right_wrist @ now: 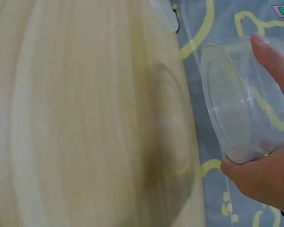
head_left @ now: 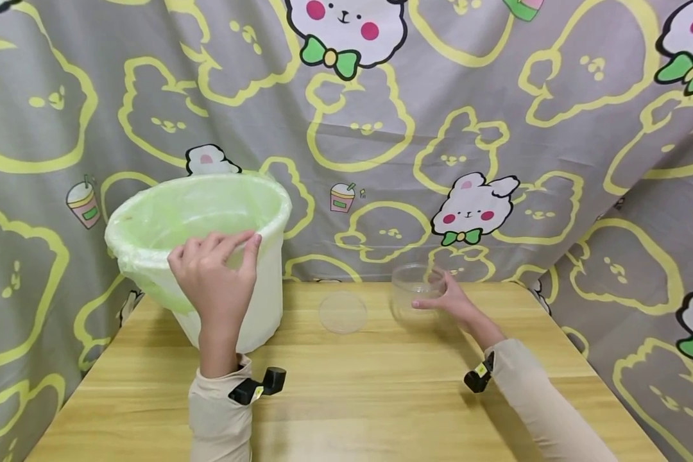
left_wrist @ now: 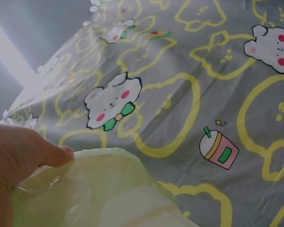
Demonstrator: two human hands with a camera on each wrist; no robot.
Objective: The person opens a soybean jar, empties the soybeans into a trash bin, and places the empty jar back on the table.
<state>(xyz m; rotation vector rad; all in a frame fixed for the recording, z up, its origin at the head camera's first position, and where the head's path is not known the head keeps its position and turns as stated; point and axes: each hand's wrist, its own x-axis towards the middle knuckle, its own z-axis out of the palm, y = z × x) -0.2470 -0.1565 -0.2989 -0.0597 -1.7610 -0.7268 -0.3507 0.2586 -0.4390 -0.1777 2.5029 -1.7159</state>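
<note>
A white trash bin (head_left: 265, 289) with a pale green bin liner (head_left: 167, 212) folded over its rim stands at the left of the table. My left hand (head_left: 219, 269) grips the near right part of the lined rim between thumb and fingers; in the left wrist view the thumb (left_wrist: 52, 153) lies against the liner. Toward the back right, my right hand (head_left: 447, 300) holds a clear round plastic container (head_left: 407, 289) by its side. The right wrist view shows thumb and fingers around that container (right_wrist: 227, 99). A clear round lid (head_left: 343, 312) lies flat between bin and container.
The wooden table (head_left: 346, 398) reaches back to a grey curtain (head_left: 369, 186) printed with cartoon animals, which also hangs along the sides. Dark wrist cameras (head_left: 260, 385) sit on both sleeves. The container's shadow falls on the wood in the right wrist view.
</note>
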